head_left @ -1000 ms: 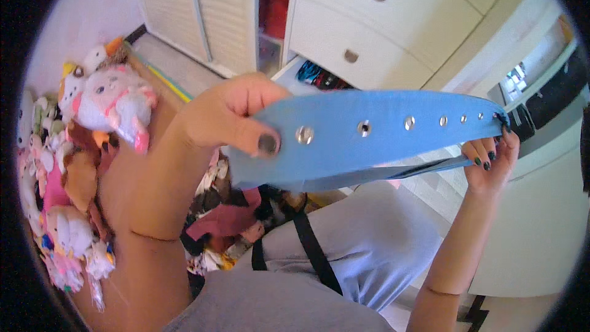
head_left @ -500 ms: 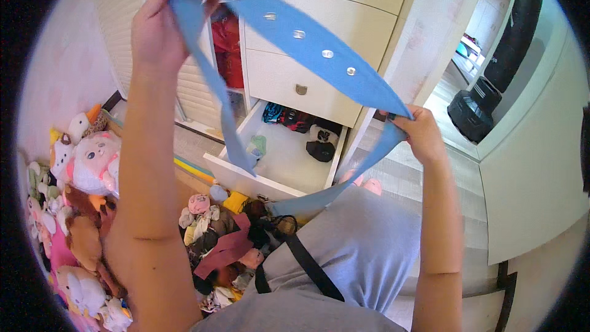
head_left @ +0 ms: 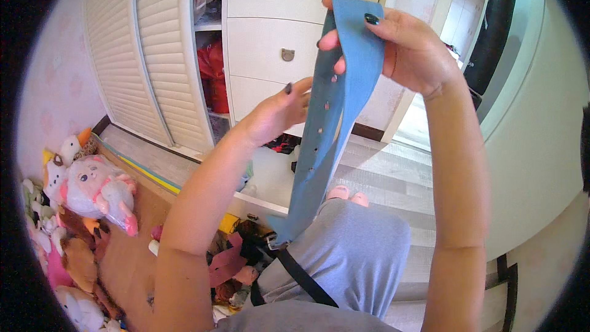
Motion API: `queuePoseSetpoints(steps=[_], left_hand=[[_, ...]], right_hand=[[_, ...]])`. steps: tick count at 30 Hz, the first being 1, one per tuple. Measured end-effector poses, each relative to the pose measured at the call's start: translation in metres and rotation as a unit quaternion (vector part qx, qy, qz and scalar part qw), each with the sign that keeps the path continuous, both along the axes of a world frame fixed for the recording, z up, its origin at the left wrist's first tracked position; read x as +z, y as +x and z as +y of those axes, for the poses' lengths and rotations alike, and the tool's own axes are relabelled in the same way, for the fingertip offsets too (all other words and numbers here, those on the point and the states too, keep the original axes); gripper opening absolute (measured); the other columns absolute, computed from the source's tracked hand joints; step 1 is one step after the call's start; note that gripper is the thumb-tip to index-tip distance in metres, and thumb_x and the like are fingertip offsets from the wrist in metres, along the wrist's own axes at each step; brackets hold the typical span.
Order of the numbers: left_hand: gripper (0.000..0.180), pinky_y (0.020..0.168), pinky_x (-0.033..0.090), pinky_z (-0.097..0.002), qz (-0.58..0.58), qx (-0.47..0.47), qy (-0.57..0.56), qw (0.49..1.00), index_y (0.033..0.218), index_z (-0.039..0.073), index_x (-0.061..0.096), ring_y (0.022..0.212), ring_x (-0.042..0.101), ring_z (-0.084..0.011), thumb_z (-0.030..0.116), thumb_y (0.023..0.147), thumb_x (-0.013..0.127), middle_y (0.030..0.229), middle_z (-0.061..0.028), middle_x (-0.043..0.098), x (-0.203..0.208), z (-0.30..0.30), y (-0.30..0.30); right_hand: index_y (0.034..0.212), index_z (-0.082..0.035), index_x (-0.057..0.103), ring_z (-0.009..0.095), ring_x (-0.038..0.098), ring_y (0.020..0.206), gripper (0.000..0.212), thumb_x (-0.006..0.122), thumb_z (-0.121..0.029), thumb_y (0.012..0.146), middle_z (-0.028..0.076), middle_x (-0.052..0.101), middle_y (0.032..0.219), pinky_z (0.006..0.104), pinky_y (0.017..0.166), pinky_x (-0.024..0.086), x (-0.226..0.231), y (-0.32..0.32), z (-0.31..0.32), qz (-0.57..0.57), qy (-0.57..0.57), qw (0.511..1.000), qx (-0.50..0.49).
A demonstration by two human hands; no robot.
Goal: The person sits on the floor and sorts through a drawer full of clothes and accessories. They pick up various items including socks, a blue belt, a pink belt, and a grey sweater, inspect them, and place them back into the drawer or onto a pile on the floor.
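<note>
A wide blue fabric belt with a row of holes hangs folded in front of me. My right hand grips its upper fold, the thumb in front and the fingers behind. The belt's two lengths drop toward my lap, where a metal buckle shows at the lower end. Beside the belt's left edge is my left hand, thumb raised and fingers loosely apart; some fingertips may touch the belt or pass behind it. Beyond the hands, a white drawer stands pulled out, partly covered by my left arm and the belt.
Stuffed toys lie along the left wall. Near my lap is a heap of small items with a dusky red strip. A white chest of drawers stands ahead, beside a louvred sliding door. Pink slippers show on the floor.
The belt was stretched in a loop between both hands. Now my right hand has risen and holds it folded, while my left hand has let go and come down. The view has shifted too.
</note>
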State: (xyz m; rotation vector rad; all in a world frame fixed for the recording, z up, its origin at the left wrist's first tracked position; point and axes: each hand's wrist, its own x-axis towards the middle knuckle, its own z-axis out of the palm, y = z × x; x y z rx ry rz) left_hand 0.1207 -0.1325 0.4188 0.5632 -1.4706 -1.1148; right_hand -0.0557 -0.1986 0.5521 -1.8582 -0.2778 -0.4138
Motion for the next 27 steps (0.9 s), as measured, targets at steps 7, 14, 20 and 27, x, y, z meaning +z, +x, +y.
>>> queuePoseSetpoints(steps=[7,14,20,27], left_hand=[[0.063,0.085,0.035,-0.0341,-0.023,-0.017,-0.059,0.998,0.118,0.003,0.031,0.096,0.05,-0.024,0.045,0.074,0.049,0.107,-0.0144,0.048,0.014,-0.003,-0.03],[0.039,0.081,0.04,-0.0309,-0.013,0.025,-0.008,1.0,0.109,0.003,0.041,0.09,0.054,-0.02,0.019,0.075,0.053,0.098,-0.0115,0.054,0.013,-0.012,-0.022],[0.043,0.082,0.04,-0.0326,-0.063,0.014,0.04,0.997,0.108,-0.001,0.044,0.094,0.052,-0.0214,0.019,0.072,0.056,0.102,-0.015,0.053,-0.012,-0.027,-0.016],[0.06,0.085,0.038,-0.032,-0.021,-0.088,-0.032,0.995,0.115,-0.003,0.038,0.099,0.049,-0.023,0.026,0.067,0.06,0.108,-0.0172,0.049,-0.015,-0.029,-0.049]], right_hand=[[0.106,0.0,0.044,0.023,0.051,0.093,0.031,0.046,-0.016,0.079,0.014,0.053,0.101,0.0353,0.084,0.038,0.032,0.008,-0.015,-0.036,-0.119,0.973,-0.197],[0.092,0.004,0.051,0.018,0.049,0.083,0.024,0.046,-0.015,0.079,0.01,0.054,0.089,0.033,0.079,0.035,0.058,0.008,0.001,-0.087,-0.037,0.97,-0.225],[0.102,0.0,0.051,0.021,0.052,0.088,0.031,0.036,-0.018,0.082,0.013,0.055,0.095,0.0343,0.082,0.036,0.069,0.011,0.023,-0.194,-0.145,0.935,-0.258],[0.105,0.006,0.045,0.023,0.049,0.098,0.037,0.03,-0.021,0.085,0.017,0.052,0.102,0.0339,0.088,0.036,0.079,0.015,0.027,-0.243,-0.045,0.94,-0.236]])
